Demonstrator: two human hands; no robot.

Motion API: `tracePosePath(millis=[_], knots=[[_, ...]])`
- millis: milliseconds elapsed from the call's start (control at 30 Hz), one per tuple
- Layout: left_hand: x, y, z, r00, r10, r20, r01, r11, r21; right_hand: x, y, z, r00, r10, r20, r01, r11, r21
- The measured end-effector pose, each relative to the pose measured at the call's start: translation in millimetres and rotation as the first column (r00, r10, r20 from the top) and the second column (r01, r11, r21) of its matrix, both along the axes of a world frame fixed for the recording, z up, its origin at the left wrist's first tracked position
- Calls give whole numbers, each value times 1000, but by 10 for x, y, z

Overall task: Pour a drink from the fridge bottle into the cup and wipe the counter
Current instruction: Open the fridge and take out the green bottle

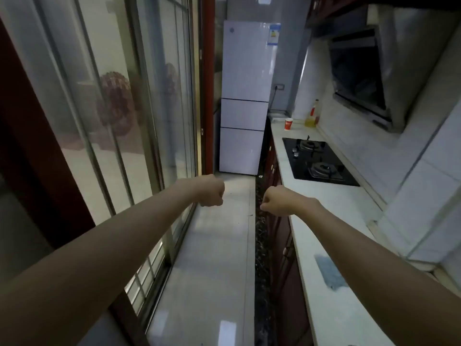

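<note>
White fridge (245, 96) at the far end of a narrow kitchen, three doors, all closed. No sign of the bottle from this angle, so can't tell where it sits. Sticker on the top right corner of the upper door.

Both arms stretched forward over the floor (212, 258). Left hand (210, 191) balled into a loose fist, fingers curled in, holding nothing. Right hand (273, 199) same deal, fingers curled shut, nothing in it. Two fists near each other, not touching, roughly level, with the aisle between them.

Pale counter (334, 203) running along the right side. Red cup (288, 124) standing upright at the far end of it, close to the fridge. Just right of the cup, against the wall, an oil bottle (312, 116) with yellow liquid and a red label. Black hob (318, 162) with two burners set into the counter, between the cup and the hands. Blue cloth (329, 273) lying flat on the counter much nearer the camera, partly tucked behind the right forearm. Well apart from the cup, hob in between.

Hood (361, 78) mounted above the hob. Glass sliding door (119, 116) along the whole left side. Red cabinets (273, 168) under the counter.
</note>
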State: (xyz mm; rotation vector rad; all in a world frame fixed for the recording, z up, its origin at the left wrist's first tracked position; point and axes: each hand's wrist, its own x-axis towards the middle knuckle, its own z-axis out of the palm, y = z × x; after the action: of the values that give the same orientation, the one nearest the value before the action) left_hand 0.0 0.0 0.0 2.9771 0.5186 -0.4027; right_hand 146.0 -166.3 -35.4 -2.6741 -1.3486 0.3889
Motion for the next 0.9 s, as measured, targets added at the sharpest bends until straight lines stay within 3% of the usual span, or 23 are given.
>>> tracePosePath(millis=[100,533,900], knots=[[141,402,-44,999,26,-22,-26,1000,-8,88,284,-14,998,-32,-55,31,999,-9],[1000,1227,-118,998,-32,-60,31,999,-4,800,1136,57,998,-59,-7,58,997,-55],[2292,1764,134,995,-27,-100,31,999,41,2126,1811,291,997,2,81,3,999,-54]])
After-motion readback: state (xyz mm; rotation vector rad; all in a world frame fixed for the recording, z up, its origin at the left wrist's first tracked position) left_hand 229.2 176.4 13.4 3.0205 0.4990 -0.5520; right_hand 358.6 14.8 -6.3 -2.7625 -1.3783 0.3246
